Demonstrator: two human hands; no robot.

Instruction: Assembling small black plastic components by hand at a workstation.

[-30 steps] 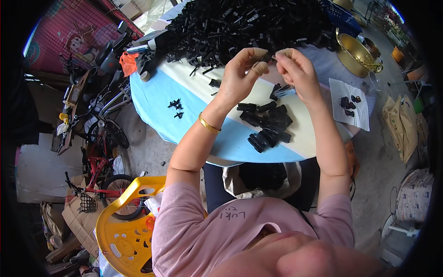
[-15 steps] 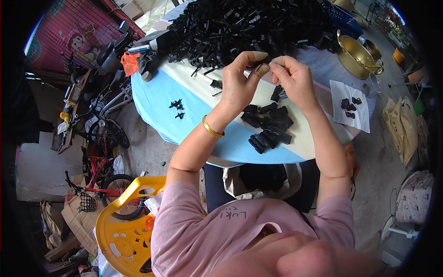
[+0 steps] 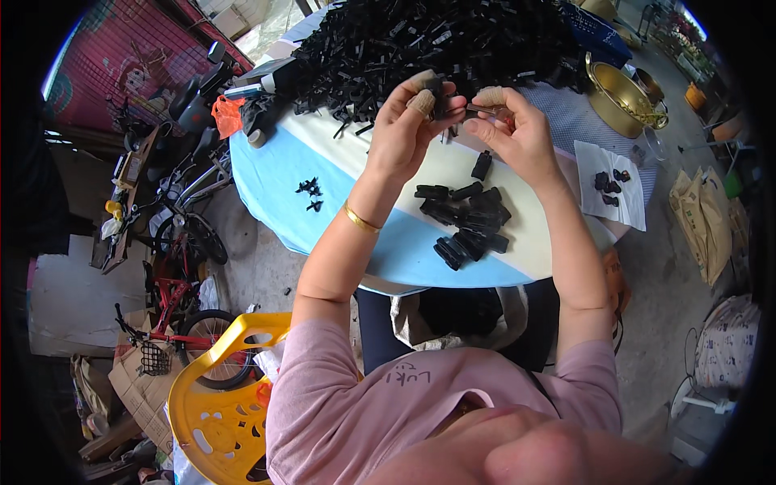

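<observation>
Since the earlier frame the hands have been drawn apart, the left hand having been shifted leftward, so that a black piece is now exposed in its grip. Its fingers are curled nearly closed around that piece. By the right hand, a thin dark piece appears to be pinched between thumb and forefinger, with little gap left; its exact shape cannot be told. Both are held above the worktop, in front of a large black heap. Nearer the body, a cluster of loose black pieces is laid, with small black bits set well apart to the left.

The thin piece could be dropped, it is judged, if it were pinched too near its end, since feel may be dulled by the tan finger covers; it could then be lost among the similar dark parts. The cluster could be scattered by a low-swept forearm.

Dark lettering is borne by the pink shirt; pale print on the blue crate is too small to be read.
</observation>
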